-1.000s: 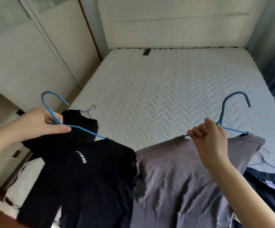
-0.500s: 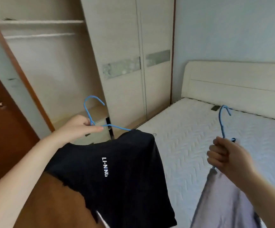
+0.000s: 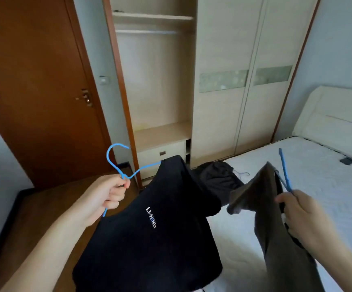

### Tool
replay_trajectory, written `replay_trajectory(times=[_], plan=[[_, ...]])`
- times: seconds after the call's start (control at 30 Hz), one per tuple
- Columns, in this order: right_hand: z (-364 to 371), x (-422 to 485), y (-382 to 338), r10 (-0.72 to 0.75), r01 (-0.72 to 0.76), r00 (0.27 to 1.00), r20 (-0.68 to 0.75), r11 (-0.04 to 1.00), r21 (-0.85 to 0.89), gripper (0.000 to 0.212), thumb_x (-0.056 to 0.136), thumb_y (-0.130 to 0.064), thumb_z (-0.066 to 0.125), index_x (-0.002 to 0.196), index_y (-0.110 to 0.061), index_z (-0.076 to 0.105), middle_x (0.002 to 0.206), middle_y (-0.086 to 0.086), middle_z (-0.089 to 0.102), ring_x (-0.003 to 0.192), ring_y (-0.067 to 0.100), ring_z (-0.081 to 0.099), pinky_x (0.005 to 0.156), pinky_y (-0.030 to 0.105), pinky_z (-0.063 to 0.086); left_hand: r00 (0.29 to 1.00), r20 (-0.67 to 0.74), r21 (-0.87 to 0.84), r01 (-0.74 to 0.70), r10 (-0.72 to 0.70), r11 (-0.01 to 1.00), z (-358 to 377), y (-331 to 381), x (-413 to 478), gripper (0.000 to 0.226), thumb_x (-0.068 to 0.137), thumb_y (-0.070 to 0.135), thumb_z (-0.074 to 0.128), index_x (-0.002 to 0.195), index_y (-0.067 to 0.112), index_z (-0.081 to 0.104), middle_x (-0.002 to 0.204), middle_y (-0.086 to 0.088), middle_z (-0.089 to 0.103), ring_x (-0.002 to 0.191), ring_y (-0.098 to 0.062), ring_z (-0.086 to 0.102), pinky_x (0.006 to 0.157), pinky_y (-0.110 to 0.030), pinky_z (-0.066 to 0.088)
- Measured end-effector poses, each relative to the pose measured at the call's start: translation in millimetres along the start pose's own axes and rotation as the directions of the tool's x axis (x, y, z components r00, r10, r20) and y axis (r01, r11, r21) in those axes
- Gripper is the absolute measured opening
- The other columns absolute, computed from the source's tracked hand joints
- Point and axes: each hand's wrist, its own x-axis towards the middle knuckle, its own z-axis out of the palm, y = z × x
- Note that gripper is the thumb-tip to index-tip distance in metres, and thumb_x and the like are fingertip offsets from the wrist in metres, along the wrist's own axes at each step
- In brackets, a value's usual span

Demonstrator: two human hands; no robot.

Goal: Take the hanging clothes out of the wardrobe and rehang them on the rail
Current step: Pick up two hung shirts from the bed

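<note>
Left hand (image 3: 107,194) clenched round blue hanger (image 3: 108,155) neck, black Li-Ning T-shirt (image 3: 149,228) draped just right of it; right hand (image 3: 305,220) gripping second blue hanger (image 3: 284,171), grey shirt (image 3: 255,197) hanging at its left. Wardrobe rail (image 3: 147,31) ahead, well apart.

black T-shirt (image 3: 149,218) on left blue hanger (image 3: 147,167), tilted | grey shirt (image 3: 255,197) on right blue hanger (image 3: 285,169), bunched

Grey shirt (image 3: 263,199), hem out of view

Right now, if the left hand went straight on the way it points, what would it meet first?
Probably the wardrobe's brown side post, beside the low drawer; the left hand looks well short, depth unclear.
</note>
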Motion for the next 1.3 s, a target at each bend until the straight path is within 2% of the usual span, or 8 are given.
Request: replay_trajectory(times=[0.17, 0.3, 0.4, 0.57, 0.8, 0.97, 1.1, 1.3], plan=[[84.0, -61.7, -67.3, -0.067, -0.014, 0.973, 0.221, 0.938, 0.346, 0.023, 0.099, -0.006, 0.037, 0.089, 0.007, 0.053, 0.054, -0.001, 0.021, 0.039, 0.009, 0.019, 0.035, 0.016, 0.017, 0.998, -0.060, -0.249, 0.015, -0.031, 0.968, -95.7, -42.4, -48.2, 0.032, 0.101, 0.007, 0.035, 0.077, 0.002, 0.055, 0.045, 0.001, 0.040, 0.031, -0.005, 0.032, 0.030, -0.014, 0.027], [159.9, -98.9, -122.2, -0.114, -0.013, 0.936, 0.332, 0.934, 0.358, 0.030, 0.102, -0.013, 0.034, 0.089, -0.004, 0.060, 0.052, -0.007, 0.024, 0.038, 0.007, 0.019, 0.035, 0.015, 0.015, 0.987, 0.163, -0.542, 0.093, -0.004, 0.835, -175.3, -69.7, -91.4, 0.057, 0.104, 0.006, 0.020, 0.074, 0.003, 0.069, 0.053, -0.006, 0.054, 0.041, -0.010, 0.048, 0.040, -0.016, 0.041], [210.8, -117.8, -154.8, -0.123, -0.054, 0.903, 0.412, 0.918, 0.392, 0.031, 0.102, -0.015, 0.037, 0.087, -0.004, 0.061, 0.052, -0.005, 0.026, 0.037, 0.006, 0.021, 0.036, 0.016, 0.016, 0.986, -0.151, -0.422, 0.005, -0.076, 0.907, -226.0, -95.9, -119.8, 0.053, 0.100, 0.003, 0.027, 0.060, 0.011, 0.062, 0.041, 0.005, 0.038, 0.030, -0.002, 0.030, 0.032, -0.008, 0.024], [278.6, -129.0, -194.8, -0.188, -0.006, 0.879, 0.439, 0.915, 0.404, 0.035, 0.104, -0.018, 0.033, 0.088, -0.003, 0.060, 0.054, -0.004, 0.027, 0.041, 0.007, 0.022, 0.034, 0.015, 0.017, 0.927, -0.342, -0.468, -0.025, -0.155, 0.883, -279.4, -121.2, -145.0, 0.048, 0.098, 0.003, 0.030, 0.060, 0.005, 0.058, 0.040, 0.005, 0.029, 0.028, -0.003, 0.022, 0.032, -0.005, 0.019], [388.3, -90.5, -207.6, -0.192, -0.012, 0.862, 0.469, 0.917, 0.398, 0.036, 0.105, -0.021, 0.033, 0.086, -0.002, 0.057, 0.054, -0.003, 0.026, 0.042, 0.007, 0.021, 0.037, 0.015, 0.016, 0.777, -0.619, -0.209, -0.021, -0.116, 0.978, -324.3, -181.7, -107.8, 0.028, 0.095, -0.005, 0.036, 0.073, 0.001, 0.052, 0.039, 0.011, 0.027, 0.029, 0.000, 0.021, 0.030, -0.008, 0.016], [486.3, -29.7, -221.3, -0.195, -0.009, 0.829, 0.524, 0.932, 0.362, 0.035, 0.104, -0.020, 0.033, 0.086, -0.005, 0.059, 0.050, -0.006, 0.029, 0.043, 0.007, 0.023, 0.039, 0.019, 0.019, 0.655, -0.720, -0.219, 0.101, -0.230, 0.971, -370.2, -230.5, -41.4, 0.040, 0.094, -0.005, 0.041, 0.063, 0.012, 0.059, 0.037, 0.007, 0.037, 0.030, -0.004, 0.031, 0.037, -0.011, 0.020], [570.4, 31.4, -251.2, -0.155, -0.069, 0.783, 0.602, 0.941, 0.333, 0.035, 0.104, -0.023, 0.035, 0.091, -0.004, 0.061, 0.054, -0.001, 0.033, 0.042, 0.005, 0.028, 0.036, 0.017, 0.022, 0.568, -0.777, -0.238, 0.133, -0.271, 0.962, -408.7, -222.7, 22.7, 0.023, 0.092, -0.006, 0.041, 0.073, -0.003, 0.054, 0.041, 0.006, 0.040, 0.033, -0.006, 0.033, 0.035, -0.012, 0.023], [659.8, 107.3, -297.3, -0.205, -0.014, 0.726, 0.656, 0.950, 0.313, 0.034, 0.103, -0.023, 0.037, 0.087, -0.010, 0.063, 0.061, 0.005, 0.036, 0.045, 0.008, 0.032, 0.038, 0.017, 0.027, 0.575, -0.792, -0.155, 0.133, -0.204, 0.979, -466.3, -167.3, 132.8, 0.037, 0.089, -0.003, 0.044, 0.060, 0.017, 0.053, 0.045, 0.008, 0.037, 0.042, -0.010, 0.033, 0.048, -0.023, 0.024]])
